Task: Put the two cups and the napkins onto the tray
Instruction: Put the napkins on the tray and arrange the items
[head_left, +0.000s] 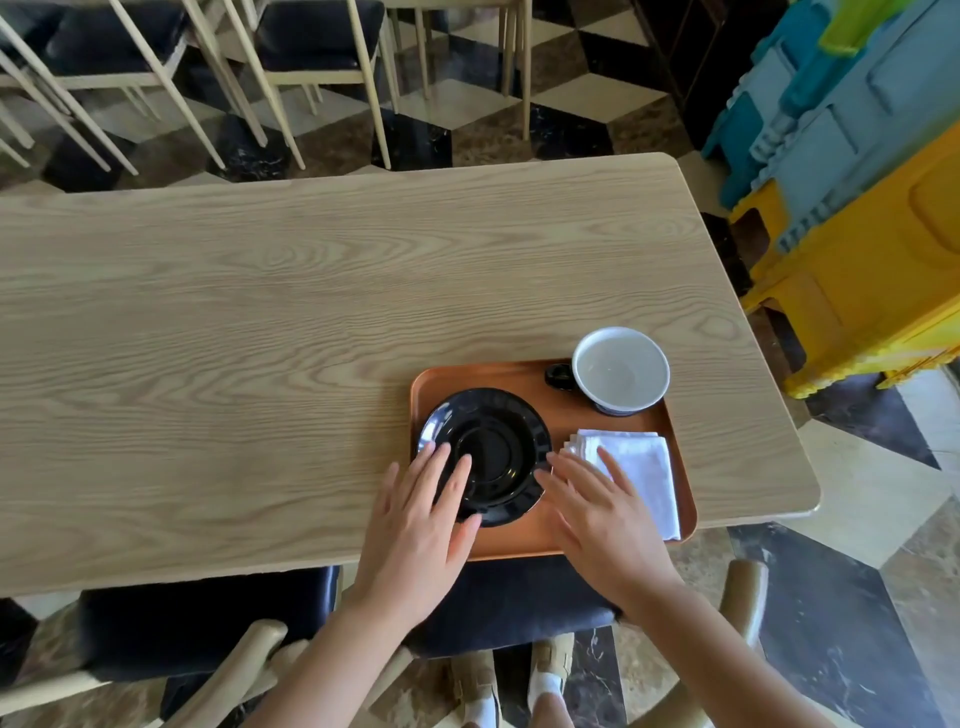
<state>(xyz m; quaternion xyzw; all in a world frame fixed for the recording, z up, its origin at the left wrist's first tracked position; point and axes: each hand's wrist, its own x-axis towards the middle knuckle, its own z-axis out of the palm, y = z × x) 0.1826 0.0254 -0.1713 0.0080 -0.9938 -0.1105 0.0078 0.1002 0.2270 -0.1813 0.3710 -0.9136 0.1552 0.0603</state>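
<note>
Both your hands hover low at the near edge, fingers spread flat and holding nothing: the left hand (415, 525) lies over the near rim of the black saucer (485, 454), the right hand (597, 512) over the near-left corner of the napkins (631, 475); whether either actually touches cannot be told. Largest, the wooden tabletop (311, 322) carries everything at its near right corner, within easy reach. The orange tray (519, 545) sits there, its near edge at the tabletop's lip. On it the saucer fills the left half. One cup (621, 370), white inside with a dark handle, stands upright at the far right corner, clear of the saucer. The folded napkins lie flat along the right side. No second cup is visible; the open saucer probably awaits it.
</note>
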